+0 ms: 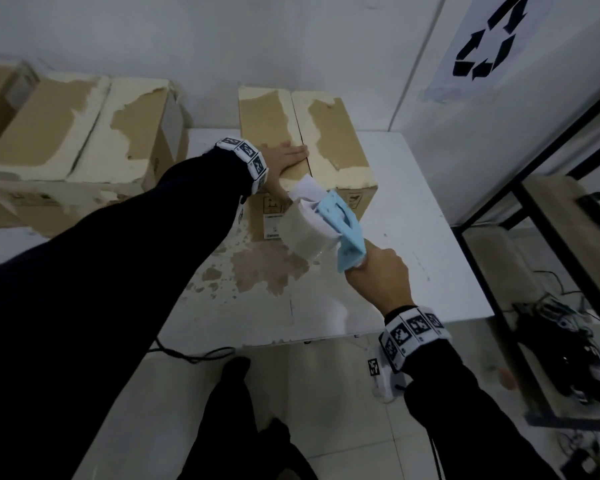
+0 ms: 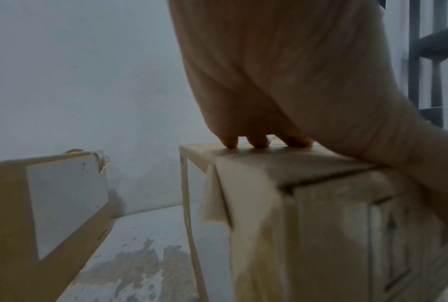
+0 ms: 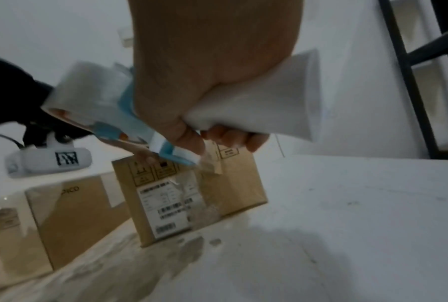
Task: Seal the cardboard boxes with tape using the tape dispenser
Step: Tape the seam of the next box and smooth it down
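White walls close in behind a worn white table (image 1: 413, 216) whose surface is peeled to brown in patches, and two cardboard boxes sit on it: the one you are working on (image 1: 329, 133) at the right, a second box (image 1: 84, 129) well apart at the left. Your left hand (image 1: 284, 155) lies flat on the top of the near box, fingers straight and together, pressing the left flap down beside the centre seam. Your right hand (image 1: 378, 275) is wrapped tight around the handle of the tape dispenser (image 1: 326, 220), whose nose sits at the box's front top edge.

By the look of it, you are starting a strip. Keep the left palm bearing down so the flaps stay level, anchor the tape on the front face first, then draw the dispenser straight back along the seam with steady pressure; a wandering line would likely leave the gap open.

From the head camera the seam and both hands read clearly. Only the right wrist view shows the front face with its printed label (image 3: 166, 206) and an old tape strip hanging there. Only the left wrist view shows your fingertips (image 2: 259, 141) reaching the far edge.
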